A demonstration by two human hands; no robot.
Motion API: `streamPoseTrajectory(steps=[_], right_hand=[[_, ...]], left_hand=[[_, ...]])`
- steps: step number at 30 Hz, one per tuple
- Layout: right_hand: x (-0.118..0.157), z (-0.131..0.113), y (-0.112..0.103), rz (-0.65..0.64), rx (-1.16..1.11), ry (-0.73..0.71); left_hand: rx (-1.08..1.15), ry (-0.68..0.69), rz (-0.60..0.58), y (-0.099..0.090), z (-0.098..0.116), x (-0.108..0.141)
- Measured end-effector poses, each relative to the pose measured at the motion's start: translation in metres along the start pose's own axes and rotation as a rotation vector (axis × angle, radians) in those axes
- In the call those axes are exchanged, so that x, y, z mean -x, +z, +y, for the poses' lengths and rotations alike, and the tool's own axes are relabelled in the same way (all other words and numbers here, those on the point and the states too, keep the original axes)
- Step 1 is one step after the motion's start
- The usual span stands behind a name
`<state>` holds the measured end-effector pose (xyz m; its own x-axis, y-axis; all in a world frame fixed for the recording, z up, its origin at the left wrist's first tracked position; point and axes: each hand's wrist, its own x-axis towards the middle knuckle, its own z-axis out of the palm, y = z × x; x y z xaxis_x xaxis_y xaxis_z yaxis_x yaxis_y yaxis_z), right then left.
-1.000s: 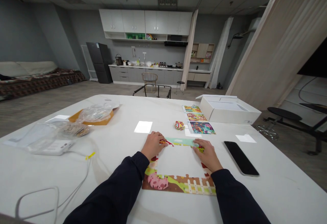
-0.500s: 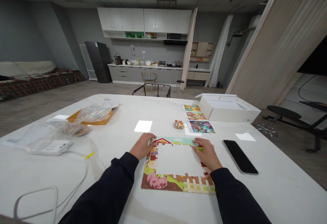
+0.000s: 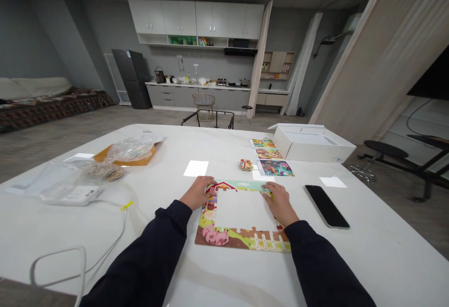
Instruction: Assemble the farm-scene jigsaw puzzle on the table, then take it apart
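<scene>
A jigsaw puzzle border (image 3: 238, 240) lies flat on the white table, joined into a rectangular ring around a bare middle. Its farm picture shows a red barn at the top left, a pink pig at the lower left and a white fence at the lower right. My left hand (image 3: 199, 192) grips its upper left corner, fingers along the outer edge. At the upper right, my right hand (image 3: 280, 204) holds the opposite corner with curled fingers, covering part of the right side. Beyond the border sits a small pile of loose puzzle pieces (image 3: 246, 165).
A picture sheet (image 3: 275, 167) lies beside an open white box (image 3: 312, 146). The black phone (image 3: 326, 206) is at the right. To the left are an orange tray (image 3: 145, 158) with clear plastic, bagged pieces (image 3: 108, 171), a white adapter (image 3: 75, 195) and its looping cable (image 3: 105, 256).
The view has tilted slightly down, so everything sits higher in the picture. Both hands keep their places at the puzzle border's upper corners.
</scene>
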<state>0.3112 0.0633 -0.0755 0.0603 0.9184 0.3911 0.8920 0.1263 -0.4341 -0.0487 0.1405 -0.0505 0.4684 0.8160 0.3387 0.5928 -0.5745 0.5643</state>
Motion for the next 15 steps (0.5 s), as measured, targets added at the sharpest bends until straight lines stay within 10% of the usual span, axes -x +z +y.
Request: streamPoseTrajectory(steps=[15], right_hand=[[0.006, 0.002, -0.040, -0.063, -0.171, -0.103]], left_hand=[[-0.011, 0.015, -0.193, -0.018, -0.012, 0.019]])
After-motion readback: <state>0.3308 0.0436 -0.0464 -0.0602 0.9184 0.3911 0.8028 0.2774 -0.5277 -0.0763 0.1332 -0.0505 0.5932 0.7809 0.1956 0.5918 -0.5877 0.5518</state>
